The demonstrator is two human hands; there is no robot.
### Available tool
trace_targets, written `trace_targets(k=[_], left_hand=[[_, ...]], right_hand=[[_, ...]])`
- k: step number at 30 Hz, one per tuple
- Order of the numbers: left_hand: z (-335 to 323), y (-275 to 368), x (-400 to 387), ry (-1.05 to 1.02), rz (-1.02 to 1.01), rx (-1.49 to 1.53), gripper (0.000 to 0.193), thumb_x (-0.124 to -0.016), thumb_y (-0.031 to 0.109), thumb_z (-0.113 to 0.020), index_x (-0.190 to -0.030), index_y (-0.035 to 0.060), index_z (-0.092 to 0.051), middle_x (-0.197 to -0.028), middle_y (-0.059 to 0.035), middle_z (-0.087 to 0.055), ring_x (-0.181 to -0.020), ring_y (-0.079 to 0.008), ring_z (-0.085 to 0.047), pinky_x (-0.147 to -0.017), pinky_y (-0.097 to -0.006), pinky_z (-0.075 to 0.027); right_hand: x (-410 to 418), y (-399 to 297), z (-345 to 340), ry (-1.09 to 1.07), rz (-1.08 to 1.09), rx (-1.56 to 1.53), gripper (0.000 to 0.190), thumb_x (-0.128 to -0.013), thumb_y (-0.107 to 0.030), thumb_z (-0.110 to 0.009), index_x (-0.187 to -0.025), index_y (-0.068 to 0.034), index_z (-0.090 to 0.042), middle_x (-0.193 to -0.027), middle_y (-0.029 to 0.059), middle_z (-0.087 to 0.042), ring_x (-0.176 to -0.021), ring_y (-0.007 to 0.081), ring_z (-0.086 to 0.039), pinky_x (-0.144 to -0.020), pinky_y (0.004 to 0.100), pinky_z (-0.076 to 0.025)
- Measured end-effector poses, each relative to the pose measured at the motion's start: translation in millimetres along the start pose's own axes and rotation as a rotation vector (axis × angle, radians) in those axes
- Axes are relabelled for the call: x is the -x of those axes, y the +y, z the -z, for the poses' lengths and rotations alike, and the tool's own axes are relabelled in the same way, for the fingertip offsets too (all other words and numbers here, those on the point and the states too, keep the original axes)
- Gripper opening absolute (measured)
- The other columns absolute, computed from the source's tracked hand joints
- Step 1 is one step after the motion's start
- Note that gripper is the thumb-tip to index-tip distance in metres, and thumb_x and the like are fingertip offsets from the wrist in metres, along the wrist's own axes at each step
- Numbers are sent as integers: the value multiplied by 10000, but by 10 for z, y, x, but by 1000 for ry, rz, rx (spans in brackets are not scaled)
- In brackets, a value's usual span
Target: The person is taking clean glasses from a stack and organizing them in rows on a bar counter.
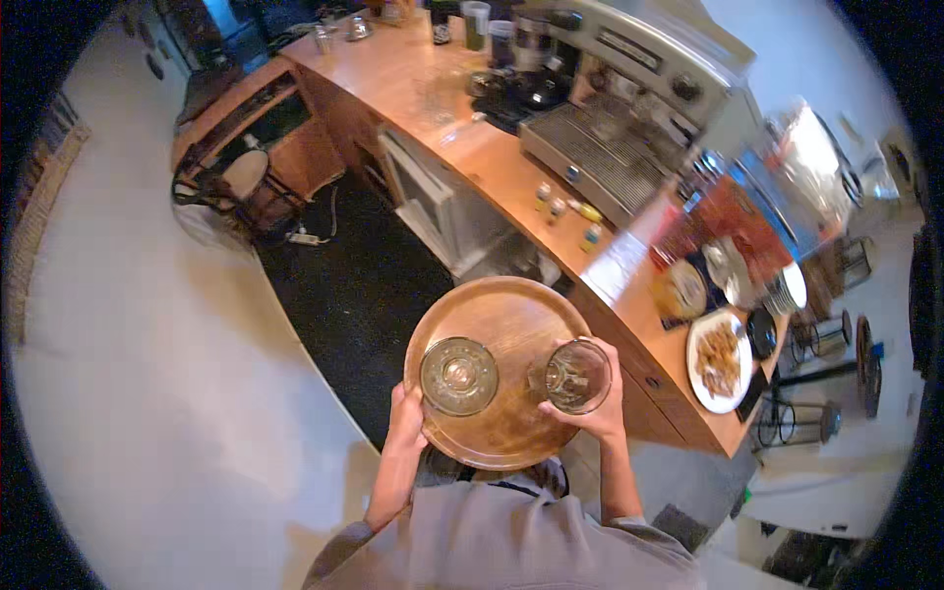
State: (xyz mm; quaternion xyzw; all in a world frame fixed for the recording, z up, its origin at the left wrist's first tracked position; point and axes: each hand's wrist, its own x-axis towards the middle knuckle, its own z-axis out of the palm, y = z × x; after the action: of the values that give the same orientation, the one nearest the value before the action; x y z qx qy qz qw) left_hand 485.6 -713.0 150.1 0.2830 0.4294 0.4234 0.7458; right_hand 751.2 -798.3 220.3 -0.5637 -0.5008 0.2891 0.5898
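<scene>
A round wooden tray (pixel 509 310) is held in front of my body. My left hand (pixel 408 417) grips its left rim. On the tray's left part rests a round clear glass piece, perhaps a saucer or a footed dish (pixel 459 376). My right hand (pixel 601 394) is wrapped around a clear drinking glass (pixel 579 376) over the tray's right part; whether the glass touches the tray cannot be told. Some of the right fingers are hidden behind the glass.
Ahead runs a wooden counter (pixel 509 203) with an espresso machine (pixel 612 140), several small bottles (pixel 556 210) and an oval white plate of food (pixel 719 361). Below it, a white-framed door (pixel 424 199) appears to stand open. A dark mat (pixel 332 295) covers the floor; stools (pixel 811 420) stand at right.
</scene>
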Motion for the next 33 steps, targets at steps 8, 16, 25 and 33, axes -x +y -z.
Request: trace_targets(k=[8,16,25,33], left_hand=[[610,853,-808,231,-104,215,313,-942,125,-464,-1188,-57,-532,-1127,-183,-612,-976,-251,-644,-820,-387,-555],[1203,1434,-2317,317,-124,353,475,-941,331,-545,-1292,17,-485,-1257,-147,-554,-1104,-283,-581,-916,-432,-516],[1216,2861,-3717,320,-41,234,598,-933,409,-536,-1400,67,-385,-1355,-150,-484,-1219,-290,-509,-988,-470,-471],[1576,3583,-5238,49,74,85,459,-964,315,-477,-1326,33,-468,-1307,-113,-530,-1186,-294,-521,-992,-454,-448]], right_hand=[[-1684,57,-1288,-301,-22,115,949,-495,-265,-936,-1261,-30,-428,-1166,101,-581,-1121,196,-557,-999,363,-431],[-3272,782,-2000,-25,-61,-186,941,-495,-228,-917,-1282,-44,-434,-1182,93,-568,-1136,225,-536,-1005,366,-414],[-4702,1435,-2255,302,-99,-113,956,-559,-203,-899,-1345,-65,-372,-1245,98,-514,-1179,226,-511,-987,389,-438],[-4988,2004,-2578,918,-149,-722,702,-804,-86,-683,-1401,-159,-321,-1290,154,-498,-1122,267,-544,-919,416,-491]])
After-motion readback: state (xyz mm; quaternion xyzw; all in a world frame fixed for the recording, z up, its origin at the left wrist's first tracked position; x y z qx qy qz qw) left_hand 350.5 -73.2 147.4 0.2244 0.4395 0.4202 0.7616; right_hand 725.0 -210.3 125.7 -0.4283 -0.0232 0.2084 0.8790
